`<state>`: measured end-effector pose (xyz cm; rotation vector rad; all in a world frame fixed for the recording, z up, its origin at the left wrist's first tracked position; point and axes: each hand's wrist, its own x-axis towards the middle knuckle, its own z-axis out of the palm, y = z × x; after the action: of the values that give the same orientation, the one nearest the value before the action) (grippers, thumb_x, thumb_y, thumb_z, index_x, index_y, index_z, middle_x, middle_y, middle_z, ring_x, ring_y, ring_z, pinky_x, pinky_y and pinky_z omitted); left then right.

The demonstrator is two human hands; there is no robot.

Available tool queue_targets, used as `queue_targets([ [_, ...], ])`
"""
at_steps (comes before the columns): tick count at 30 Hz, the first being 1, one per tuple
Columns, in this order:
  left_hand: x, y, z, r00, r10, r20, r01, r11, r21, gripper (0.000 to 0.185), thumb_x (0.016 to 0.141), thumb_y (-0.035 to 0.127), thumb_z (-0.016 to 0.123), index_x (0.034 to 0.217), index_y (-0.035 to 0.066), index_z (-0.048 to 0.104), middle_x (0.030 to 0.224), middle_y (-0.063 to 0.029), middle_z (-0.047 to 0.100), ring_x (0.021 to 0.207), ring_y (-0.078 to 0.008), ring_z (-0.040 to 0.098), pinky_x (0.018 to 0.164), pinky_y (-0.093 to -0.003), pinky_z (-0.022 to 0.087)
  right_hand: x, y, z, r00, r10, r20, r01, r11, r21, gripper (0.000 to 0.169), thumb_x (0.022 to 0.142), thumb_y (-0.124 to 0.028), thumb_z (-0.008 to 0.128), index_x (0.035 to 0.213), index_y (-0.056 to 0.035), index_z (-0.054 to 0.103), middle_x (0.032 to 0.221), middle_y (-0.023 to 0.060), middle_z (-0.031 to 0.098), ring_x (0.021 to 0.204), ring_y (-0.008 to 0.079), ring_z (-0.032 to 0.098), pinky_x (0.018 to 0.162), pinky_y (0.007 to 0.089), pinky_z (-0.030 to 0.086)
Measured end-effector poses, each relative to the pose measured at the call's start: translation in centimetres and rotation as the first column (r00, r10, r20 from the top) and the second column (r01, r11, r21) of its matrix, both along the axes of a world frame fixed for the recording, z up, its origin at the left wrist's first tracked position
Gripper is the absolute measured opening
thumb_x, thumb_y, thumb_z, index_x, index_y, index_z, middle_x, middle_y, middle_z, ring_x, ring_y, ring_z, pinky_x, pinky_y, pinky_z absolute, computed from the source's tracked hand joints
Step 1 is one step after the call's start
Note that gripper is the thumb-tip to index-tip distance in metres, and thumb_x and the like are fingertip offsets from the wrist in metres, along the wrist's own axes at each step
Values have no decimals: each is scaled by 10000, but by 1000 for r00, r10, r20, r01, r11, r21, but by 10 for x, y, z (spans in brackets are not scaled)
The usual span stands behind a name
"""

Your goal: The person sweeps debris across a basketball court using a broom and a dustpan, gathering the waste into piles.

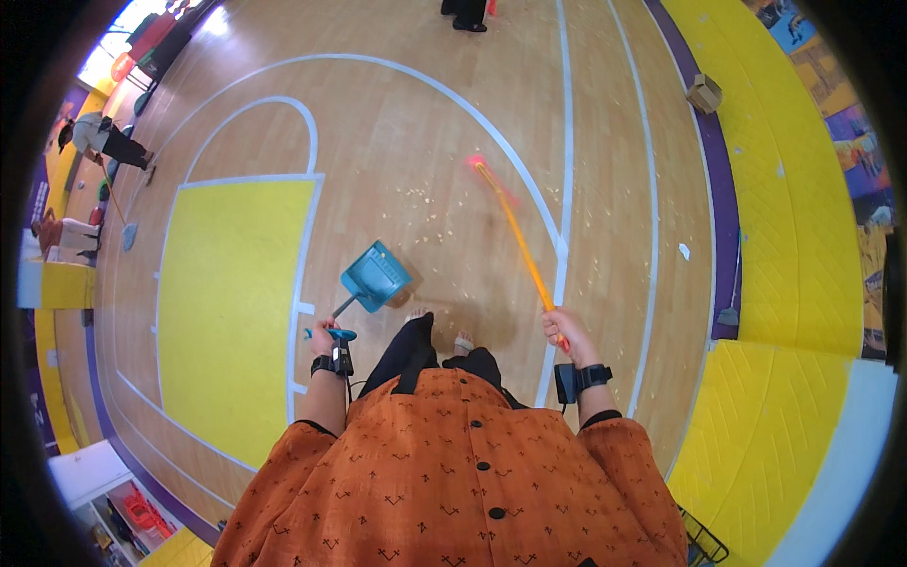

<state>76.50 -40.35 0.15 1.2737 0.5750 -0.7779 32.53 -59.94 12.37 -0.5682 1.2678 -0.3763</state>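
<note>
My left hand [324, 337] grips the handle of a blue-green plastic dustpan [377, 276], whose pan is just ahead of my feet and left of them. My right hand [567, 334] is closed around the orange handle of a broom [524, 248]. The broom's red bristles, blurred, lie farther ahead on the wooden floor. Small pale scraps [418, 195] are scattered between the dustpan and the broom and also to the right. Whether the dustpan touches the floor I cannot tell.
A person [106, 135] with a mop [128, 236] is at the far left, near another person [60, 232]. Someone's dark-clad legs [468, 13] show at the top. A cardboard box [704, 93], a white scrap [684, 251] and another broom [728, 315] are by the yellow padded steps [786, 234].
</note>
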Motion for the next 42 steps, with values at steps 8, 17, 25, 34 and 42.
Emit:
queue_targets([
  [8,-9,14,19,984,-138,110,141,990,-23,201,801,192,449,745,1,473,607,-55,481,509,-140,460,467,-238,410,-13,-3,-19,952,1,-305,-22,998,-65,77,704,-33,460,644,7,432,437,57,394,306,163,383,283,280,274],
  [17,-12,-28,13,971,-224,86,213,969,122,539,812,482,361,734,-34,496,577,-50,455,506,-128,452,454,-224,396,74,40,-28,892,415,-180,-396,909,130,83,719,-60,453,666,4,447,522,45,439,373,121,422,301,255,290],
  [25,-6,-67,8,988,-150,46,146,986,82,476,828,424,385,738,-39,450,613,-76,465,501,-138,441,471,-255,417,15,15,3,902,-211,376,-18,853,522,127,797,-75,458,685,-41,407,526,-63,302,376,8,281,305,127,235],
  [34,38,-107,3,909,-414,56,407,908,104,453,797,458,448,748,7,445,545,-33,383,485,-143,415,465,-262,398,-92,13,39,912,-410,-4,405,900,162,121,769,-54,457,674,-76,387,496,-45,332,350,32,310,301,163,253],
  [42,7,-152,52,628,-728,275,713,680,172,135,738,49,513,672,37,396,514,-50,417,417,-140,437,378,-263,384,-121,-16,-8,877,-440,-193,434,898,-75,135,714,-33,477,610,-46,392,456,23,397,304,103,339,285,256,225],
])
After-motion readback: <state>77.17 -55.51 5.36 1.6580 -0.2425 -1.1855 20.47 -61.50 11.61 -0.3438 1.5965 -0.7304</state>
